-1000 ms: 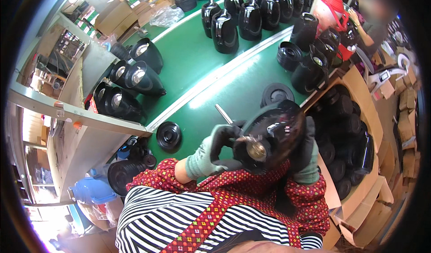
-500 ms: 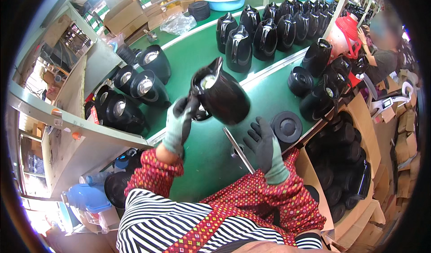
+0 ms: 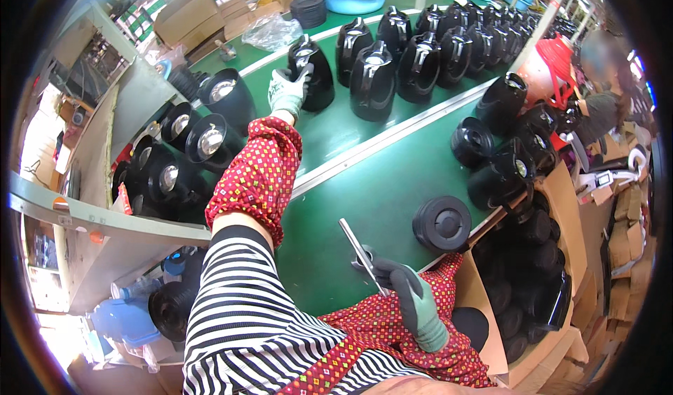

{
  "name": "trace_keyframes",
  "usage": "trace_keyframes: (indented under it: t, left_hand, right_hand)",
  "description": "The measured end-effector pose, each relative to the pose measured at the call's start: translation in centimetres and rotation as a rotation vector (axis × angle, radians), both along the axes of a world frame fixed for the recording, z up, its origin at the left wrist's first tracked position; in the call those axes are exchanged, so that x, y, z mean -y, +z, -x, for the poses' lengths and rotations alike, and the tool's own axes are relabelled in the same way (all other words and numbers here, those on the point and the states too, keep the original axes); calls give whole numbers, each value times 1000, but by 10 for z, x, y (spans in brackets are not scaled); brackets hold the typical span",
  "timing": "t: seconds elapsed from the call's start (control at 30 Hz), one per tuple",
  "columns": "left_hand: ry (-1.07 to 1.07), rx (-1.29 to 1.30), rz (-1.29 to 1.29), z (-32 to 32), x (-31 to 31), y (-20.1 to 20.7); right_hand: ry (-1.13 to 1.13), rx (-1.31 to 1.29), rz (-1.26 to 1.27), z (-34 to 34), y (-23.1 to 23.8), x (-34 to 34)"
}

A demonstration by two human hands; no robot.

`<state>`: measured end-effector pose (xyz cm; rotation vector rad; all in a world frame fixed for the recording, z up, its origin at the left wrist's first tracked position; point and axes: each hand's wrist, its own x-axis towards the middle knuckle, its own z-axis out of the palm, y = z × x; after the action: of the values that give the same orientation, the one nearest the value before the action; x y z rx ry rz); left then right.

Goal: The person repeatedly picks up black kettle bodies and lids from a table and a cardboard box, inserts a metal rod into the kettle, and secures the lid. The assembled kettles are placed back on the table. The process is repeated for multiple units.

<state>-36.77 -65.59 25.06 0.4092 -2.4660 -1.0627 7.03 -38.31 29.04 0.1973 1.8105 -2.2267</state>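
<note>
Gloved fingers [image 3: 306, 75] on my left hand [image 3: 286, 95] are wrapped around the near left side of a glossy black jug [image 3: 317, 86], with my arm stretched way out over the green worktop [image 3: 329, 206]. Jug's upright, right up against those fingers. Well past them and a bit to the right sits a light blue basin [image 3: 368, 4] with some dark rings in it. Just right of the jug I'm gripping there's a whole crowd of lookalike black jugs [image 3: 373, 83], running off away from me.

Back down by my right hand [image 3: 419, 311], a thin metal rod [image 3: 354, 239] pokes up at a slant, just left of the fingertips. Those fingers are loosely bent, but honestly I can't tell if they're closed on the rod or just beside it. Slightly beyond them, to the right, is a stack of round black lids [image 3: 443, 225]. Further right of the same fingers is an open cardboard box [image 3: 487, 304] full of dark parts, some of them round.
</note>
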Motion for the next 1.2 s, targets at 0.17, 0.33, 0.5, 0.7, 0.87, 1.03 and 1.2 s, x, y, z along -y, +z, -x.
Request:
trace_keyframes:
  t: [0.17,0.33,0.5,0.7,0.87,1.03,1.2]
  left_hand:
    - [268,-70,334,-1,56,13]
    - [397,388,562,21,128,4]
    - [238,180,424,-13,100,5]
    - [-96,-29,459,-116,75,31]
    - [-529,-245,402,-264,36,97]
    - [-907,-210,381,-360,-10,134]
    - [-1226,-308,385,-413,-37,143]
  right_hand:
    - [-20,-13,-142,-5,1,-12]
    - [26,-2,-55,-10,-5,-3]
    - [19,16,38,-23,-7,-2]
    - [53,-170,-206,-19,40,-1]
    - [-66,-262,-171,-3,60,6]
    - [-168,-351,-514,33,58,-2]
    - [-17,-193,-177,9,66,-14]
